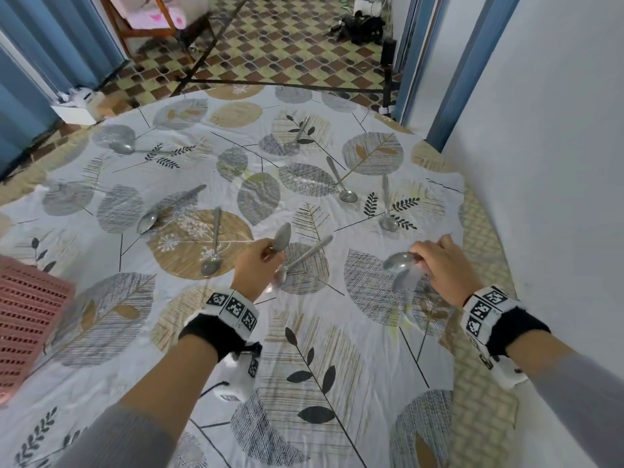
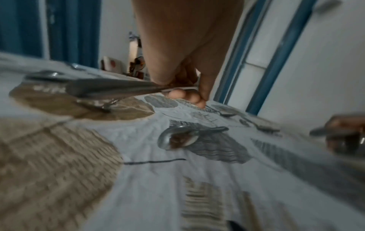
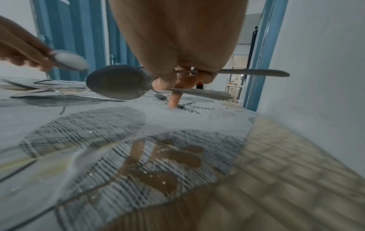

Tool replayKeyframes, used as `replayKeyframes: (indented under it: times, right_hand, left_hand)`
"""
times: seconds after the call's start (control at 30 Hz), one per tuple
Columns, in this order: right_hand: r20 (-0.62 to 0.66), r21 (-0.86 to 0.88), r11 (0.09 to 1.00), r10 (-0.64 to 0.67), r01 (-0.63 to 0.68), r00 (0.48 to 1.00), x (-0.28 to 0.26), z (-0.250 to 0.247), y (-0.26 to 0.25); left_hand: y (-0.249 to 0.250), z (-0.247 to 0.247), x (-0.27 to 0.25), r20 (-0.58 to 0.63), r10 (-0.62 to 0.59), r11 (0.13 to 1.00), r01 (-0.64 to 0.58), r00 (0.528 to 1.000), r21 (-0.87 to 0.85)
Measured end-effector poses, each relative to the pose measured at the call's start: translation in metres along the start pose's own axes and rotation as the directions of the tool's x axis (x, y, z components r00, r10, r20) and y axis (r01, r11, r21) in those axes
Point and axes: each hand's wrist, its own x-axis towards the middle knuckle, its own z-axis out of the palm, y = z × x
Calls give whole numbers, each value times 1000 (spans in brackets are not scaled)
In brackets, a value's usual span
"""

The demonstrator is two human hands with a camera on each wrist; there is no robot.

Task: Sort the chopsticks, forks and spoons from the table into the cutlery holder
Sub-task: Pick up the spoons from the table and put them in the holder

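Observation:
My left hand [image 1: 260,261] grips a metal spoon [image 1: 282,236] just above the table; its bowl sticks up past my fingers. In the left wrist view the spoon's handle [image 2: 110,89] runs left from my curled fingers [image 2: 177,93]. My right hand [image 1: 439,261] holds two spoons, their bowls [image 1: 398,261] pointing left. The right wrist view shows one bowl [image 3: 118,82] and both handles [image 3: 252,72] pointing right. Another spoon [image 1: 299,260] lies on the cloth beside my left hand. The pink slotted cutlery holder [image 1: 30,315] stands at the left edge.
Several more spoons lie scattered on the leaf-patterned tablecloth [image 1: 337,366], among them one [image 1: 212,251] left of my left hand, one [image 1: 386,211] beyond my right hand and one [image 1: 123,148] far left. A white wall [image 1: 557,163] runs close along the table's right side.

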Motion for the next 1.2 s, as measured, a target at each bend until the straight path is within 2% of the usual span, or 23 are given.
replayKeyframes:
  times: [0.1, 0.17, 0.27, 0.33, 0.5, 0.67, 0.73, 0.8, 0.87, 1.0, 1.07, 1.13, 1.2]
  right_hand:
    - [-94, 38, 999, -22, 25, 995, 1, -2, -18]
    - [-141, 76, 997, -18, 29, 990, 0, -2, -28]
    - [-143, 117, 993, 9, 8, 990, -4, 7, -33]
    - [-137, 131, 991, 43, -25, 990, -7, 16, -31]
    - [-143, 206, 978, 75, -45, 987, -17, 30, -33]
    - [-122, 265, 962, 100, -64, 987, -22, 33, -40]
    - [-126, 255, 965, 98, -63, 987, -24, 30, -46]
    - [-119, 197, 978, 87, -62, 989, -26, 27, -52]
    - [-116, 129, 990, 75, -60, 990, -27, 26, -55]
    - [9, 311, 942, 130, -126, 992, -22, 24, -63]
    - [55, 394, 905, 149, -159, 987, -17, 24, -71]
    - [39, 424, 887, 187, -186, 982, -11, 22, -83]
    - [3, 466, 867, 196, -175, 981, -7, 16, -103]
  left_hand:
    - [8, 0, 13, 187, 125, 980, -151, 974, 130]
    - [7, 5, 23, 326, 182, 929, -271, 928, 252]
    - [3, 11, 35, 478, 219, 858, -401, 851, 321]
    - [0, 12, 42, 527, 239, 826, -456, 816, 331]
    - [0, 7, 55, 600, 212, 725, -536, 771, 432]
    - [11, 0, 56, 738, 167, 538, -687, 654, 488]
    - [10, 0, 54, 763, 171, 457, -737, 623, 499]
    - [8, -1, 49, 731, 181, 440, -719, 658, 538]
    - [9, -3, 44, 696, 263, 422, -728, 668, 539]
    - [6, -11, 29, 625, 397, 439, -737, 672, 514]
    - [4, -15, 17, 543, 438, 508, -695, 717, 508]
    - [3, -19, 3, 439, 475, 605, -646, 762, 465]
    - [0, -24, -9, 336, 521, 688, -619, 785, 379]
